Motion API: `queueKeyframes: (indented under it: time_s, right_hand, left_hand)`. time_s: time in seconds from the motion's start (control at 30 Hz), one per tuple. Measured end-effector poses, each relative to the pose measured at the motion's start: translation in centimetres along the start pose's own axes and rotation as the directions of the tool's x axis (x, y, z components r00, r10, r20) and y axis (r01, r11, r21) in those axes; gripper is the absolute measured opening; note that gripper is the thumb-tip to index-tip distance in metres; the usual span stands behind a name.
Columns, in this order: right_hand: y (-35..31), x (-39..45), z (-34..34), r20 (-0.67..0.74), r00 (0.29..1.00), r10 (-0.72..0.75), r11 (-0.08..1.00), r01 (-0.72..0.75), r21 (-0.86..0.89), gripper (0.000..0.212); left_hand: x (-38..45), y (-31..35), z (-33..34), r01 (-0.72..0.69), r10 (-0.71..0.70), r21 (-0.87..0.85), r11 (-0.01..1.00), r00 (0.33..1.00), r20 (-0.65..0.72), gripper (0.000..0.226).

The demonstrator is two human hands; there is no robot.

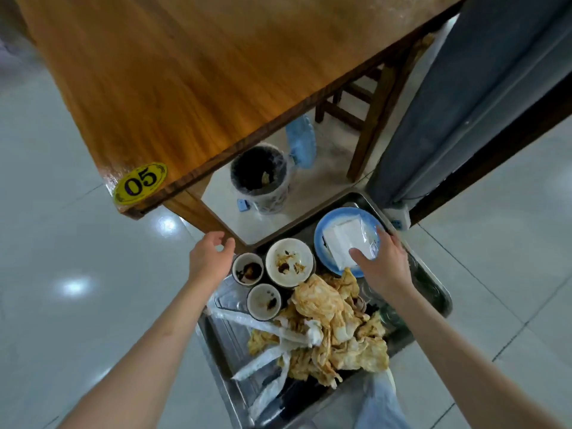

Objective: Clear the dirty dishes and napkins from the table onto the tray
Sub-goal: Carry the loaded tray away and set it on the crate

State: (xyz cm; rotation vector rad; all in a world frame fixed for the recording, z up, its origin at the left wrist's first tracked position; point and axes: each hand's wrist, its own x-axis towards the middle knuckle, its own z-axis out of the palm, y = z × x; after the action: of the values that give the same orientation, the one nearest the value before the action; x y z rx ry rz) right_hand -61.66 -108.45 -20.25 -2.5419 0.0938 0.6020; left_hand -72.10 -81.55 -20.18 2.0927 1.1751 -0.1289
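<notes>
**Tray loaded, both hands over it**

The metal tray (433,283) runs off the bottom edge, its near end hidden under stained napkins (334,332) and plastic wrappers. The right hand (383,261), grip apart, lays its fingers on a white packet on the blue plate (328,230). The left hand (210,258), grip loosely open and empty, hovers just beside three dirty bowls (289,263). The wooden counter (185,72) lies beyond.

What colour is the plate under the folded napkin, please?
Blue plate, white centre; seen in the head view.
</notes>
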Motion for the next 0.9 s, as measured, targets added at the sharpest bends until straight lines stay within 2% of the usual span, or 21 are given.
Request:
queueKeyframes:
  time_s: [0.2, 0.47, 0.63, 0.73, 0.9]
  right_hand:
    - [0.0, -4.0, 0.7, -0.052, 0.995, 0.081, 0.994, -0.078, 0.073, 0.075]
    - [1.8, -6.5, 2.2, -0.103, 0.986, 0.134, 0.985, -0.122, 0.121, 0.070]
    - [2.1, -7.5, 3.1, -0.193, 0.966, 0.172, 0.984, -0.160, 0.077, 0.071]
    - [2.2, -8.0, 3.7, -0.263, 0.933, 0.247, 0.969, -0.232, 0.086, 0.068]
    - [2.6, -9.1, 5.5, -0.481, 0.806, 0.346, 0.935, -0.256, 0.245, 0.047]
  left_hand:
    - [2.1, 2.2, -0.4, -0.142, 0.134, 0.043, 0.989, 0.980, 0.148, 0.034]
    - [2.8, 5.2, 1.9, -0.255, 0.209, 0.129, 0.958, 0.934, 0.290, 0.037]
    - [3.7, 6.4, 4.1, -0.319, 0.243, 0.168, 0.933, 0.899, 0.364, 0.039]
    - [5.0, 7.0, 5.1, -0.348, 0.249, 0.185, 0.919, 0.877, 0.412, 0.040]
    - [7.4, 6.4, 6.3, -0.429, 0.262, 0.264, 0.864, 0.830, 0.493, 0.044]
